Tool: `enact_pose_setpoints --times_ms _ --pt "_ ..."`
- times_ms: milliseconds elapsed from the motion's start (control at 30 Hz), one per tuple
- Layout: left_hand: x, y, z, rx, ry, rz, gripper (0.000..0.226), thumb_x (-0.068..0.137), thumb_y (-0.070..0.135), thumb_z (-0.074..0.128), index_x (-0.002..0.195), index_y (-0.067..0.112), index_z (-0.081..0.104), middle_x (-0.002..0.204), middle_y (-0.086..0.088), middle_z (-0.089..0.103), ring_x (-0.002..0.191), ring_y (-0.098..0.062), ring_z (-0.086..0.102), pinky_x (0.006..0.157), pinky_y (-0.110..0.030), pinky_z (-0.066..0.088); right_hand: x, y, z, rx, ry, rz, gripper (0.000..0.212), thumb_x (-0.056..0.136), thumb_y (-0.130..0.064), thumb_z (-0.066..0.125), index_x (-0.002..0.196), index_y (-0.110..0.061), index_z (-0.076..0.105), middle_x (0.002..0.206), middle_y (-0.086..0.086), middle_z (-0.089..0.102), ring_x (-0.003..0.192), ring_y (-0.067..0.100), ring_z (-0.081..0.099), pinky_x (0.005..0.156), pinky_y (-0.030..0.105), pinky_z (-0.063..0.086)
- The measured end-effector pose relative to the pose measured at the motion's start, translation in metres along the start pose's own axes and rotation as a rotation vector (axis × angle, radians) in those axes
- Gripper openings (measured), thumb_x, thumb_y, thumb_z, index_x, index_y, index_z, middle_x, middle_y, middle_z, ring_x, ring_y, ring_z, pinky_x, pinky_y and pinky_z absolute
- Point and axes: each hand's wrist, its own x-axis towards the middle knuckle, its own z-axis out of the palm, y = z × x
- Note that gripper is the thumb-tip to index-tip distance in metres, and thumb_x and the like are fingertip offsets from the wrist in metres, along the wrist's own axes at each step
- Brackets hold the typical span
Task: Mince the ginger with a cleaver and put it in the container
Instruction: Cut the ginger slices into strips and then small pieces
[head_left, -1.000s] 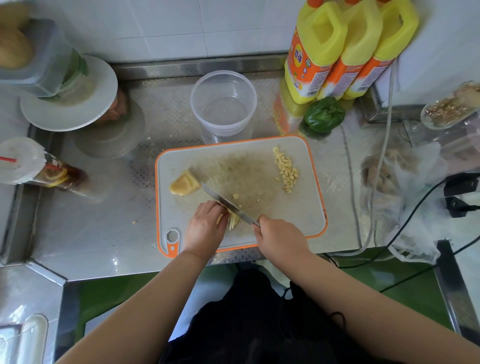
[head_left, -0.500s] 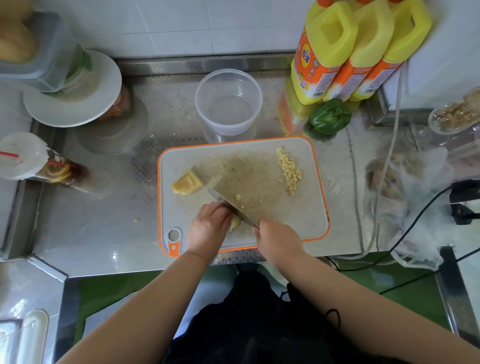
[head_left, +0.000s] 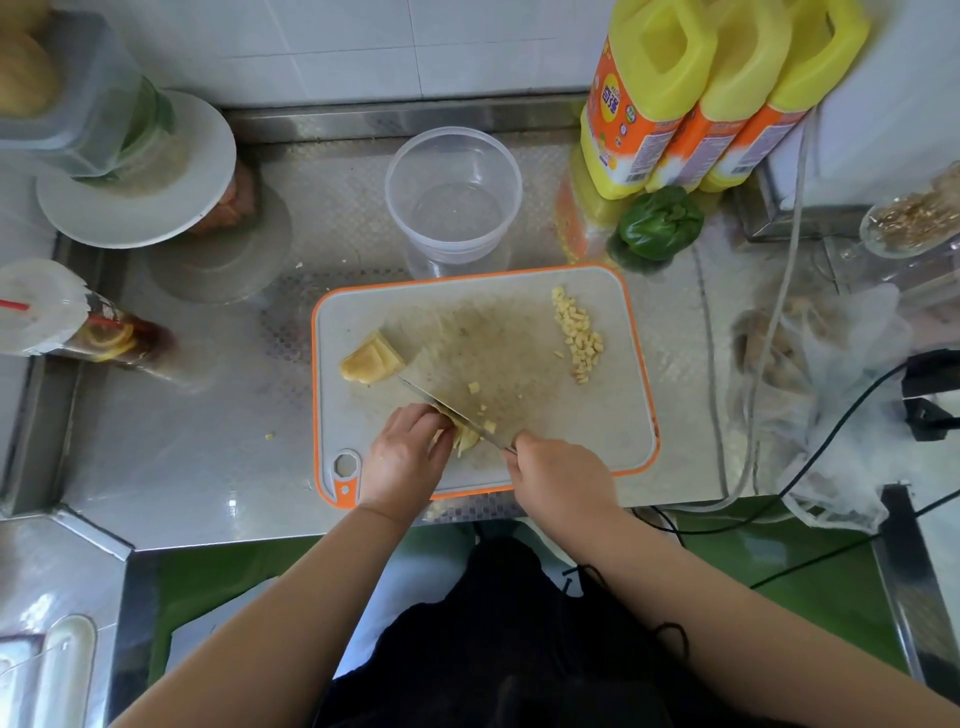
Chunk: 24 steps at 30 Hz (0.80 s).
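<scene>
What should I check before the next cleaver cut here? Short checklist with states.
1. Right hand grips the cleaver: ok.
2. Left hand steadies the ginger slices beside the blade: ok.
3. Left fingertips tucked clear of the edge: cannot tell, they sit very close.
4. Cutting board flat on the counter: ok.
5. Container behind the board, open and empty: ok.
6. Ginger chunk at the blade tip, uncut: not ok, it may get in the way.
</scene>
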Motion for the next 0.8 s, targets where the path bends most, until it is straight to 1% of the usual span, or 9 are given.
enact_pose_setpoints --times_ms 67,133,233,300,367,433,567,667,800 --pt "0.002 0.000 0.002 -0.001 -0.009 -0.020 0.022 0.089 0.027 0.056 0.084 0.011 0.069 0.089 -0.001 0.063 0.081 -0.023 0.059 0.066 -0.034 0.050 0.001 -0.002 0.002 -0.020 -0.014 0.013 0.025 0.101 -0.028 0.037 0.096 -0.010 0.053 0.071 0.005 0.051 0.061 0.028 0.047 0.043 0.029 0.019" --pt "0.003 0.001 0.002 0.000 -0.010 -0.035 0.022 0.089 0.029 0.056 0.084 0.012 0.069 0.089 -0.001 0.063 0.081 -0.022 0.059 0.065 -0.033 0.051 0.003 -0.003 0.005 -0.014 -0.034 0.048 0.019 0.100 -0.023 0.040 0.096 -0.011 0.054 0.071 0.004 0.052 0.062 0.027 0.048 0.043 0.028 0.019" --pt "0.004 0.003 0.003 -0.013 -0.006 -0.029 0.023 0.089 0.030 0.057 0.085 0.012 0.071 0.088 0.000 0.064 0.081 -0.022 0.059 0.067 -0.031 0.050 0.008 -0.006 0.010 -0.007 -0.071 0.077 0.010 0.097 -0.015 0.045 0.097 -0.011 0.055 0.077 0.006 0.058 0.070 0.029 0.058 0.049 0.029 0.030" --pt "0.003 0.001 0.005 -0.030 -0.013 -0.036 0.020 0.089 0.028 0.060 0.086 0.011 0.072 0.089 -0.001 0.064 0.081 -0.022 0.059 0.069 -0.032 0.050 0.012 -0.006 0.013 0.008 -0.090 0.087 0.011 0.097 -0.014 0.045 0.099 -0.010 0.055 0.084 0.007 0.063 0.078 0.029 0.063 0.055 0.030 0.034" --pt "0.002 -0.001 0.006 -0.027 -0.017 -0.039 0.017 0.088 0.024 0.062 0.087 0.010 0.072 0.089 -0.001 0.065 0.081 -0.023 0.059 0.069 -0.034 0.050 0.014 -0.004 0.015 0.030 -0.097 0.083 0.018 0.100 -0.021 0.041 0.100 -0.009 0.055 0.088 0.009 0.064 0.080 0.030 0.063 0.057 0.031 0.035" --pt "0.002 -0.001 0.006 -0.010 -0.014 -0.024 0.019 0.089 0.025 0.061 0.086 0.010 0.072 0.088 -0.001 0.065 0.080 -0.023 0.059 0.070 -0.032 0.049 0.014 -0.003 0.015 0.061 -0.102 0.078 0.030 0.102 -0.031 0.035 0.099 -0.009 0.055 0.086 0.010 0.064 0.079 0.031 0.062 0.057 0.031 0.036" --pt "0.002 0.001 0.003 0.012 0.032 0.046 0.020 0.089 0.023 0.058 0.082 0.009 0.070 0.085 -0.002 0.064 0.079 -0.021 0.058 0.070 -0.026 0.047 0.022 0.006 0.005 0.187 -0.164 0.145 0.034 0.101 -0.038 0.036 0.095 -0.010 0.055 0.087 0.009 0.062 0.084 0.030 0.059 0.063 0.031 0.037" --pt "0.001 0.000 0.002 0.011 0.036 0.033 0.021 0.090 0.022 0.057 0.082 0.009 0.071 0.085 -0.002 0.064 0.078 -0.021 0.059 0.069 -0.027 0.048 0.024 0.014 0.001 0.260 -0.185 0.181 0.033 0.099 -0.041 0.039 0.083 -0.014 0.047 0.074 0.003 0.051 0.076 0.027 0.054 0.062 0.030 0.035" --pt "0.001 0.001 -0.001 0.001 0.018 0.013 0.023 0.089 0.025 0.057 0.084 0.009 0.072 0.086 -0.001 0.065 0.080 -0.019 0.059 0.071 -0.025 0.047 0.015 0.012 -0.003 0.200 -0.101 0.129 0.035 0.101 -0.040 0.036 0.072 -0.018 0.039 0.060 -0.003 0.043 0.057 0.019 0.046 0.047 0.031 0.028"
